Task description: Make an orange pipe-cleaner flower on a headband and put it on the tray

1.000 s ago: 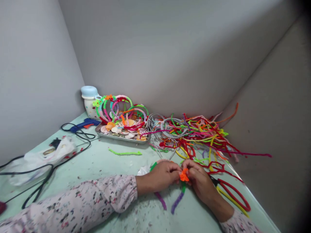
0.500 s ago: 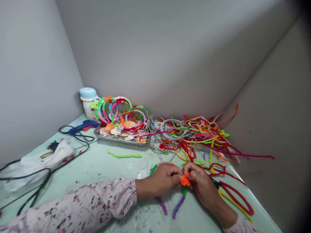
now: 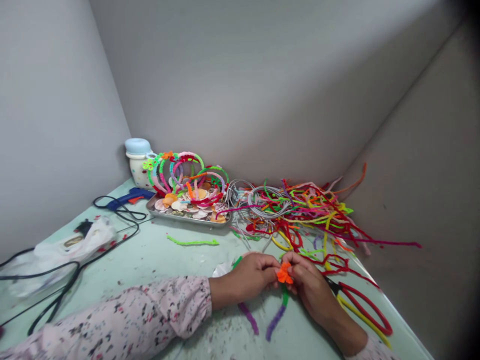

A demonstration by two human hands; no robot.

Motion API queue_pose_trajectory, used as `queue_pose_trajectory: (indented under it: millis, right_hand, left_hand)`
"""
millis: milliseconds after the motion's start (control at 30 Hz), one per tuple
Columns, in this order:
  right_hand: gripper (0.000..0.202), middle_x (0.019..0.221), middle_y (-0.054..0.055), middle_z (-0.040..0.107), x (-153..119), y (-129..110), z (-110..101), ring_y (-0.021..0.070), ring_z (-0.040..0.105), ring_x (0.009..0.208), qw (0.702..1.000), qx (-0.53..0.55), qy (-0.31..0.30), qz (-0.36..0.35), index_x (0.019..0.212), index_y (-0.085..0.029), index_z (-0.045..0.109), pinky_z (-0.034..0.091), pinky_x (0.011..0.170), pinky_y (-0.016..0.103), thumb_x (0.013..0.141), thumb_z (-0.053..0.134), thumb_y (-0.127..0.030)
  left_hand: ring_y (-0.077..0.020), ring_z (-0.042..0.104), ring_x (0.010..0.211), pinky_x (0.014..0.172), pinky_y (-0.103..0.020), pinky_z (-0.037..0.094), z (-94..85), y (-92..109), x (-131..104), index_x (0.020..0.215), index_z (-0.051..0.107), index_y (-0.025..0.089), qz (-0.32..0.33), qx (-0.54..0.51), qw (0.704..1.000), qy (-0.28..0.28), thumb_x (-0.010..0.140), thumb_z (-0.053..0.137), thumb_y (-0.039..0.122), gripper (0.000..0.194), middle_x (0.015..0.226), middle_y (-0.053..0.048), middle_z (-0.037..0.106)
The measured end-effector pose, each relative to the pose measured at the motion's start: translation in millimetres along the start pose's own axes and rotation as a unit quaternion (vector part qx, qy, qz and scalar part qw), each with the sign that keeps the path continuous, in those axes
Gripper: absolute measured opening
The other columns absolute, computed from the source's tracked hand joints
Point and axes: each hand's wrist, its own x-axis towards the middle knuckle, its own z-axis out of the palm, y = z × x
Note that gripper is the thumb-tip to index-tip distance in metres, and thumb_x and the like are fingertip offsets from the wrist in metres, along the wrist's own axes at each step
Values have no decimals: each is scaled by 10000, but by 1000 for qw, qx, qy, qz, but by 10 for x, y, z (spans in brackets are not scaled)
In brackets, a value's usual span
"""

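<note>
Orange flower (image 3: 285,273) is in the lower part of the head view, right of centre, held between the fingertips of both hands. The left hand (image 3: 250,277) has a narrow grip, thumb and forefinger pinching its left edge; the right hand (image 3: 310,284) pinches its right side, its grip narrow too. A fuzzy headband (image 3: 276,322) runs behind the hands, with purple ends toward the bottom of the frame; whether the flower is fixed to it, I cannot tell. Scissors (image 3: 365,307) lie at lower right, near the right wrist. On the bench (image 3: 150,255), a tray (image 3: 187,218) of shells and headbands stands centre left, and tangled fuzzy wires (image 3: 318,205) lie at centre right.
</note>
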Motion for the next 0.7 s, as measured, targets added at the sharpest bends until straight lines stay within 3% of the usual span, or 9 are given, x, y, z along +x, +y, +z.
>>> queue_pose_trajectory:
  millis: [300,700]
  right_hand:
    - [66,544,-37,441,11,15,12,110,354,486,1000,3,3,-14,698,-194,501,246,451,233,740,471,-237]
    - [72,586,-14,513,-15,31,5,110,403,514,999,28,-2,-24,773,-184,521,272,465,217,755,488,-246]
  left_hand:
    - [-93,476,580,611,-204,365,-10,18,13,667,609,149,31,58,998,-8,799,505,252,196,604,27,522]
    - [-86,422,571,551,-198,324,-2,-30,25,746,598,131,3,-37,999,-24,813,502,287,195,629,22,499]
